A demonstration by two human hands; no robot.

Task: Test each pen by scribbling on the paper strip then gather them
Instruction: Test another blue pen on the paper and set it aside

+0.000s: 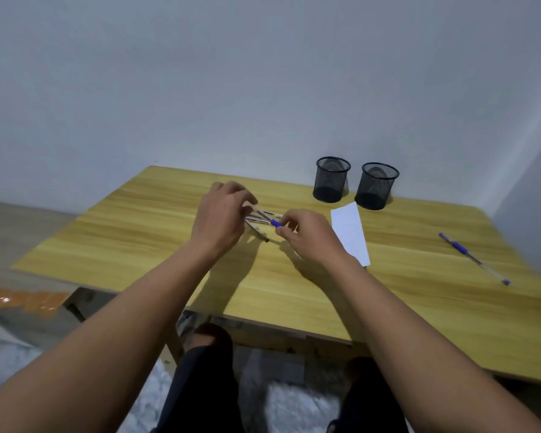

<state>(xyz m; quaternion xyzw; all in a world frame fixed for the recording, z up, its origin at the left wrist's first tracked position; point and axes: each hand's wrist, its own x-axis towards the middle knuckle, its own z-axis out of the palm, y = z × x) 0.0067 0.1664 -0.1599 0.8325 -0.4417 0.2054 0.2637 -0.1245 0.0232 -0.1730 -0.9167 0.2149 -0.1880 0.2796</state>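
Observation:
Several pens (263, 217) lie bunched on the wooden table (144, 232) between my hands. My left hand (221, 214) grips the bunch from the left, fingers curled over it. My right hand (310, 234) pinches the blue grip end of one pen (275, 222) at the bunch's right side. A dark-tipped pen (258, 233) sticks out below the bunch toward me. The white paper strip (349, 231) lies just right of my right hand. A single blue pen (472, 257) lies apart at the far right of the table.
Two black mesh pen cups (331, 179) (376, 185) stand at the back of the table by the wall, behind the paper strip. The table's near edge runs over my knees (213, 335). An orange sheet (22, 300) lies on the floor at left.

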